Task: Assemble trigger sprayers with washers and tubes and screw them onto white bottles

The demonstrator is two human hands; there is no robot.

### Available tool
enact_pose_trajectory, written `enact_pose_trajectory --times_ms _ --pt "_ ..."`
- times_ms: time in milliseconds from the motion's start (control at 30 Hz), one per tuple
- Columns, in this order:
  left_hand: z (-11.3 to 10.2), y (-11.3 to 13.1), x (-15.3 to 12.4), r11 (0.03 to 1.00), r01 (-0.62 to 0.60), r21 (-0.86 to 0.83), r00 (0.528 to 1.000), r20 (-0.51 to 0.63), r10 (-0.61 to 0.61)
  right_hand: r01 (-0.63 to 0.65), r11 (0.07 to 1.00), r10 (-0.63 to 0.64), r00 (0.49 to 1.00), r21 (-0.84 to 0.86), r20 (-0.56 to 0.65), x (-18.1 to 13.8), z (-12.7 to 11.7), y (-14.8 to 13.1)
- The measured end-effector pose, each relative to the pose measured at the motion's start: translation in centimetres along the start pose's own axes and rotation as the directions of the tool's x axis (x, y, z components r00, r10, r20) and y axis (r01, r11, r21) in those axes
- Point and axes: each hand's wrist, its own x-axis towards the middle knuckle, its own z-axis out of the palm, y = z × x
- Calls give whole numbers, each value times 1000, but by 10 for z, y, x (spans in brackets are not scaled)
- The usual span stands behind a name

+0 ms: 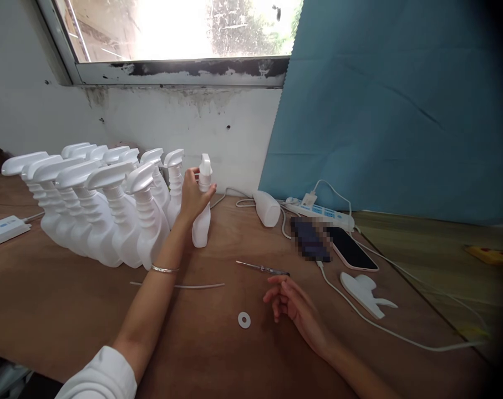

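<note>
My left hand is wrapped round the neck of a white spray bottle, which stands upright at the right end of a group of similar white spray bottles. Low over the table, my right hand has loosely curled, parted fingers and nothing in it. Just beyond those fingers lies a screwdriver with a clear handle. A white ring washer rests to the left of my right hand. Behind my left forearm, a thin white tube lies across the table.
A white bottle without a sprayer lies on its side near the wall. To its right are a power strip, a dark phone, another phone, cables and a loose white spray head. Another power strip sits far left.
</note>
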Motion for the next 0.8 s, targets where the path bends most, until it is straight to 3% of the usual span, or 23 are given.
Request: enact_pose_trajectory --times_ms 100,367,500,567,600,633,700,733,767,800 --pt "-10 6 7 996 -52 67 998 -39 55 -2 1000 2 1000 -4 10 0 -2 2" --pt "-34 31 16 967 -14 255 987 -149 53 13 999 -12 1000 -44 20 0 -1 2" --pt "-47 61 16 943 -93 319 965 -203 164 165 928 -213 971 -335 -111 -1 -5 5" --pt "-49 85 11 950 -160 269 951 -215 221 229 765 -389 909 -602 -149 0 -12 5" --pt "-49 98 7 956 -196 219 948 -208 242 236 634 -475 870 -736 -130 1 -16 4" --pt "-47 110 1 959 -233 159 949 -178 260 216 477 -548 831 -852 -96 3 -22 2" --pt "-39 131 -20 952 -304 17 952 -11 305 76 142 -645 764 -987 -34 6 -34 -3" --pt "-34 139 -34 936 -345 -66 927 132 351 -50 11 -668 742 -999 -45 7 -40 -6" --pt "-29 143 -50 914 -374 -157 862 304 405 -190 -86 -681 727 -978 -81 8 -45 -9" --pt "-25 144 -69 889 -387 -244 742 491 457 -325 -149 -682 718 -934 -140 8 -50 -11"
